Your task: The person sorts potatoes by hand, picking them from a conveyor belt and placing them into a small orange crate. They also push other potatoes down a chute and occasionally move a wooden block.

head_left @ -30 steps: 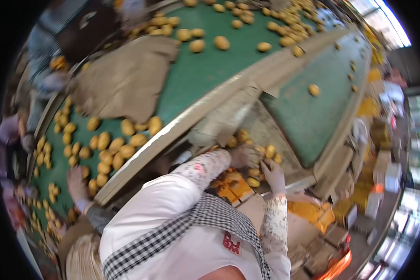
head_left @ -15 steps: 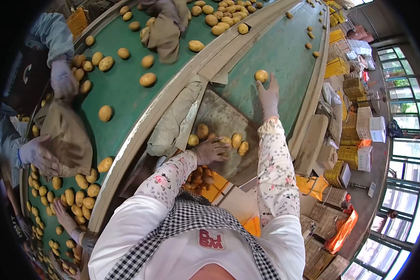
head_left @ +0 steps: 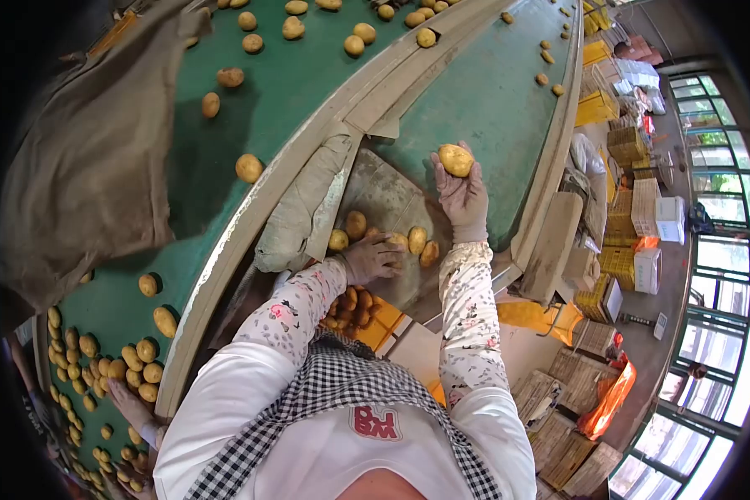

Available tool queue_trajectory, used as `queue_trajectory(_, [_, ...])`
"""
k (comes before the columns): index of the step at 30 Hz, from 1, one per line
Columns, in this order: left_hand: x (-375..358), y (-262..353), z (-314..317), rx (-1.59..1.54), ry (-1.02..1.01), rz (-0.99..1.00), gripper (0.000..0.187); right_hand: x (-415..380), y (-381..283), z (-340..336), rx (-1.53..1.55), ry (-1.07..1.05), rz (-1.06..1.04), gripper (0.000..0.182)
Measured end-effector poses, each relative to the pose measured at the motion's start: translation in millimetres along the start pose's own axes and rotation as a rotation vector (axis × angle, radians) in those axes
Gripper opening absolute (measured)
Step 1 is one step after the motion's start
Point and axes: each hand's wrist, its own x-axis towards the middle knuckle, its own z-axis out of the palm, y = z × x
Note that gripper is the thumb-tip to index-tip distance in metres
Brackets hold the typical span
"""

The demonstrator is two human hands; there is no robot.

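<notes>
My right hand (head_left: 462,196), in a thin pale glove, has its fingers round a yellow potato (head_left: 456,160) above the narrow green belt (head_left: 500,108). Gloved too, my left hand (head_left: 370,258) rests on the dusty metal chute (head_left: 383,187), its fingers spread over and beside potatoes. Two potatoes (head_left: 417,239) lie just right of its fingertips, and others (head_left: 355,223) sit behind it. What lies under the left palm is hidden. Below the chute's edge, more potatoes (head_left: 354,308) are heaped near an orange crate.
A wide green belt (head_left: 217,167) with many potatoes runs on the left, behind a raised rail (head_left: 300,137). A large brown cloth (head_left: 100,158) hangs over it. A co-worker's hand (head_left: 129,404) is at lower left. Crates (head_left: 617,262) and boxes line the right side.
My right hand has closed round the potato and drawn it nearer, turning palm up. The brown cloth at left has swung up and spread, hiding the co-worker. Potatoes on the wide belt have shifted.
</notes>
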Motion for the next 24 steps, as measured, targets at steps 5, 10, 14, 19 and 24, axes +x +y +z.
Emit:
queue_trajectory(5, [1.7, 8.0, -9.5, -0.017, -0.02, -0.034, 0.038, -42.9, 7.3, 12.2, 0.068, -0.004, 0.033, 0.054])
queue_trajectory(10, [-0.5, 9.8, -5.4, 0.05, -0.088, -0.051, 0.038, -80.2, -2.6, -5.1, -0.223, 0.119, -0.033, 0.051])
queue_trajectory(14, [-8.8, 18.3, -6.5, -0.03, -0.127, -0.092, 0.043, -111.1, 20.4, -39.4, -1.0, 0.525, -0.165, 0.035])
queue_trajectory(19, [-11.6, 33.5, -28.6, -0.103, -0.139, -0.124, 0.042, -158.4, 71.2, -71.6, -1.871, 0.349, -0.151, 0.051])
queue_trajectory(24, [-6.9, 45.4, -58.0, 0.048, 0.151, -0.443, 0.043, -183.2, 94.1, -56.5, -1.978, 0.182, -0.248, 0.057])
